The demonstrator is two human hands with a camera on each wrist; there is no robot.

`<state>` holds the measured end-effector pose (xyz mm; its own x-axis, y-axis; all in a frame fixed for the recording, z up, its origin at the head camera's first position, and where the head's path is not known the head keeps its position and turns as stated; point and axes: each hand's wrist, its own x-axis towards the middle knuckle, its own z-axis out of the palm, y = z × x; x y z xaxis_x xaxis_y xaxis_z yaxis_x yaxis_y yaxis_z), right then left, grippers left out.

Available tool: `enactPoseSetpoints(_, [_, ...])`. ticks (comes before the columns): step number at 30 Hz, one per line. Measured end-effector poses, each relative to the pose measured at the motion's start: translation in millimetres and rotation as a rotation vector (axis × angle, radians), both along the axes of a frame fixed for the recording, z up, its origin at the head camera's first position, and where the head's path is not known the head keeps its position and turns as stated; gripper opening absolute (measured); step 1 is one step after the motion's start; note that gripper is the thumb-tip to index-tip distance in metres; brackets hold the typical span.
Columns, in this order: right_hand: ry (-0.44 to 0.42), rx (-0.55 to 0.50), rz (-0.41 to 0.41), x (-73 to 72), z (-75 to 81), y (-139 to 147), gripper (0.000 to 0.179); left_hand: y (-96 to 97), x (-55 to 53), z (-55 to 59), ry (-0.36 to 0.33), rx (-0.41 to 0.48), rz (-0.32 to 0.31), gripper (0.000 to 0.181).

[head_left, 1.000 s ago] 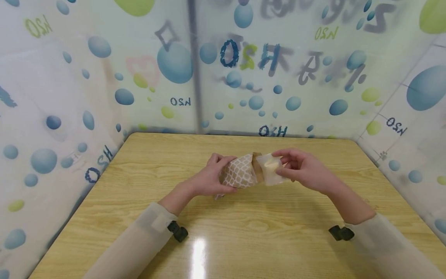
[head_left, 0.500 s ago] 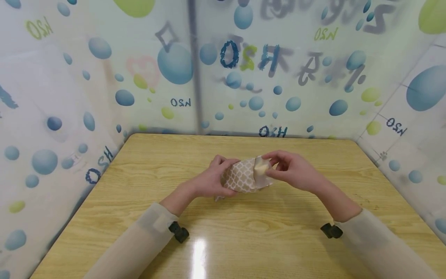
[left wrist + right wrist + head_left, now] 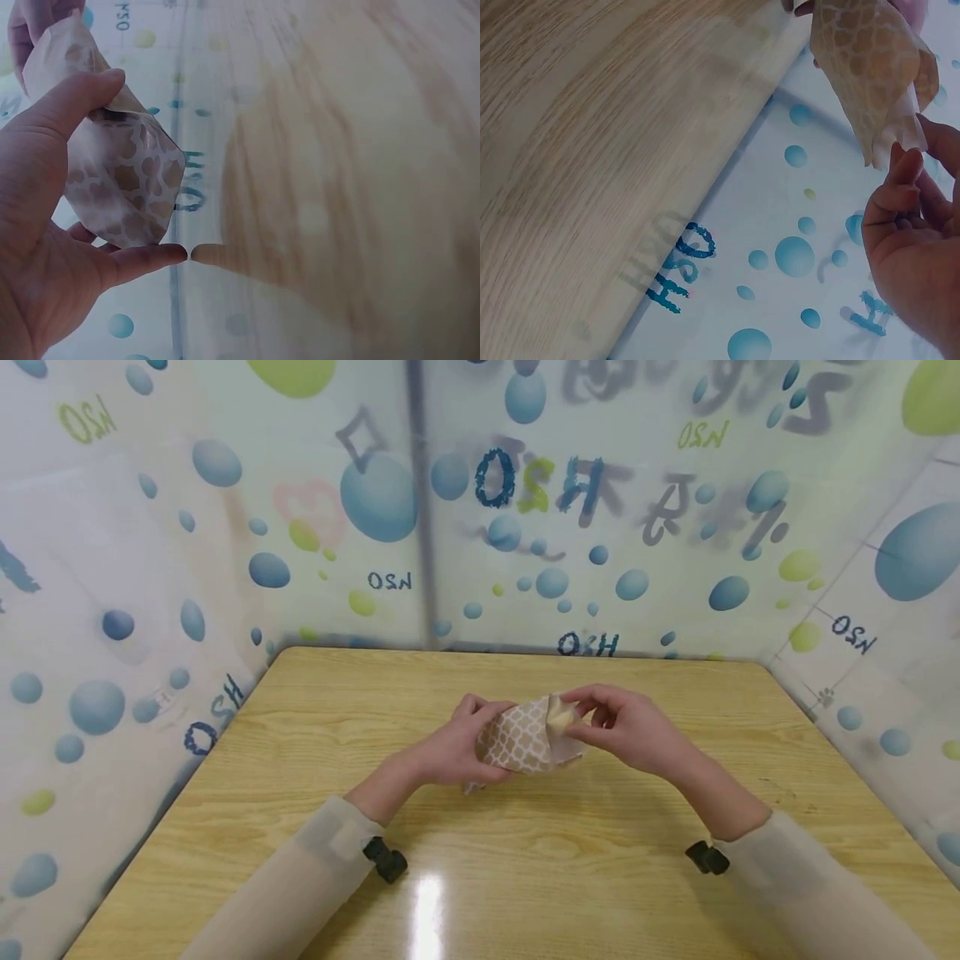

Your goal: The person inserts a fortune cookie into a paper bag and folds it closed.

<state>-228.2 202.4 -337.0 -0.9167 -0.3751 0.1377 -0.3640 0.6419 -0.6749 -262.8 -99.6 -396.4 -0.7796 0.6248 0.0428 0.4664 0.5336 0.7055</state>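
Observation:
A brown paper bag (image 3: pixel 517 739) with a white lattice print lies on its side above the table, mouth facing right. My left hand (image 3: pixel 453 747) grips its closed end; in the left wrist view the thumb lies over the patterned paper (image 3: pixel 127 180). Between thumb and fingertips, my right hand (image 3: pixel 633 727) pinches a small translucent packet (image 3: pixel 561 748) with pale yellow contents. Most of this packet sits inside the bag's mouth, its outer end still showing. The right wrist view has the packet's end (image 3: pixel 909 129) at my right fingertips, under the bag's open edge.
A wood-grain table (image 3: pixel 555 868) spreads beneath both hands, with a bright light reflection near the front. White walls (image 3: pixel 645 527) printed with blue and green dots and lettering enclose its back and sides. Dark wrist cameras (image 3: pixel 386 860) are strapped at both cuffs.
My right hand has moved left, sliding the packet from just outside the bag's mouth mostly into it. The left hand and the bag have barely shifted, the bag dipping slightly.

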Motion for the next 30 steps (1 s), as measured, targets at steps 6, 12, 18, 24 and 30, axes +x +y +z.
enactPoseSetpoints(6, [0.025,-0.006,-0.031,1.6,-6.5,-10,0.039,0.0,1.0,-0.9,-0.012,0.006,0.033,0.099])
enactPoseSetpoints(12, [0.012,-0.008,-0.069,3.6,-15.0,-22,0.034,-0.5,1.3,-3.5,-0.011,0.016,0.054,0.100])
enactPoseSetpoints(18, [-0.022,-0.026,-0.070,5.5,-17.4,-24,0.033,0.1,1.6,-4.5,-0.004,0.021,0.049,0.100])
enactPoseSetpoints(24, [0.014,-0.074,-0.087,7.0,-13.9,-10,0.039,-0.4,0.9,-2.7,-0.002,0.021,0.062,0.102])
enactPoseSetpoints(30, [0.016,-0.070,-0.106,5.8,-13.0,-1,0.040,-0.9,0.9,-1.5,0.009,0.025,0.069,0.101])
